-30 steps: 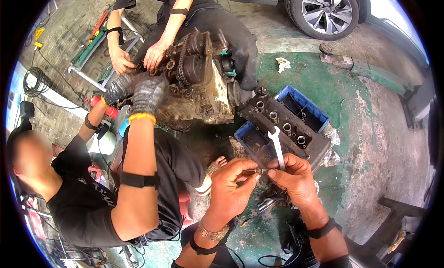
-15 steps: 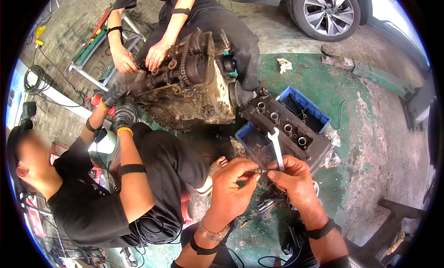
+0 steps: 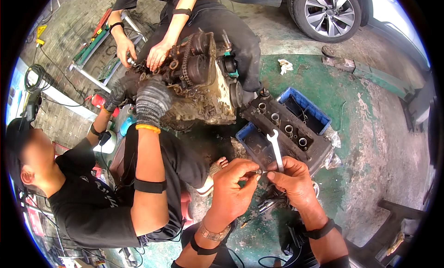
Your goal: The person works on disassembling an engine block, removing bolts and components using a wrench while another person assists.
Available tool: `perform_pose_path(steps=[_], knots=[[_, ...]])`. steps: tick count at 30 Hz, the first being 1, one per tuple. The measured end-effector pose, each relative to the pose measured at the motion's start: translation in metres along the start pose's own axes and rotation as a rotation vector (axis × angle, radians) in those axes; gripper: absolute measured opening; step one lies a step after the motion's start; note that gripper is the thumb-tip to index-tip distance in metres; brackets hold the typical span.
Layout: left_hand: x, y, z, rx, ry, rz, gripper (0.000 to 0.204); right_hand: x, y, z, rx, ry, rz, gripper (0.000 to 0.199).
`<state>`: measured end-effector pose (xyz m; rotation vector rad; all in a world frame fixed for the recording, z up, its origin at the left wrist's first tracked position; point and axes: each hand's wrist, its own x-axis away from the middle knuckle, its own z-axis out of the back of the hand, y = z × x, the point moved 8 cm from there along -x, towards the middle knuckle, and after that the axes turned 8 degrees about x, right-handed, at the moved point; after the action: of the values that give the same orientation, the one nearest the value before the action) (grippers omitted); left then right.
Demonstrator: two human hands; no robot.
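Observation:
My left hand (image 3: 234, 187) pinches a small metal fitting (image 3: 259, 172) between thumb and forefinger; it is too small to name exactly. Facing it, my right hand (image 3: 296, 181) has its thumb and fingertips at the fitting's other end. The same right hand grips an open-end wrench (image 3: 275, 148), its jaw pointing up and away from me. Just beyond my hands lies a dark engine valve cover (image 3: 296, 143) with a row of round holes, resting across blue plastic crates (image 3: 322, 125).
A greasy engine (image 3: 203, 104) with an exposed timing chain (image 3: 186, 62) stands ahead left. Two people work on it, one wearing grey gloves (image 3: 152, 101). Loose metal parts (image 3: 270, 202) lie below my hands. A lift arm (image 3: 379, 76) and car wheel (image 3: 330, 14) are at the right.
The seated co-worker's nearer gloved hand has moved up and right over the engine. Across from it, another person's hand has lifted slightly with a shiny piece. My hands stay nearly still.

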<state>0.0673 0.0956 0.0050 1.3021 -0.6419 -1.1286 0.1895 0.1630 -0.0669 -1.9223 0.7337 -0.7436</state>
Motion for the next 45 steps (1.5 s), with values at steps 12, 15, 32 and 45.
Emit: perform_pose_path(steps=[12, 15, 32, 45], knots=[[0.0002, -0.0015, 0.0011, 0.011, -0.002, 0.013, 0.018, -0.0013, 0.0014, -0.0022, -0.011, -0.001, -0.009, 0.011], [0.0001, -0.0012, 0.0018, -0.006, 0.003, -0.001, 0.018, -0.0013, 0.0034, -0.0017, -0.020, -0.005, -0.026, 0.010], [-0.0012, 0.0003, 0.0035, -0.042, 0.008, -0.009, 0.018, -0.0031, 0.0027, -0.0048, -0.026, 0.000, -0.045, 0.010], [0.0010, -0.0044, 0.0025, -0.017, -0.028, 0.002, 0.017, -0.0040, 0.0038, -0.0039, -0.007, 0.050, -0.021, 0.007]])
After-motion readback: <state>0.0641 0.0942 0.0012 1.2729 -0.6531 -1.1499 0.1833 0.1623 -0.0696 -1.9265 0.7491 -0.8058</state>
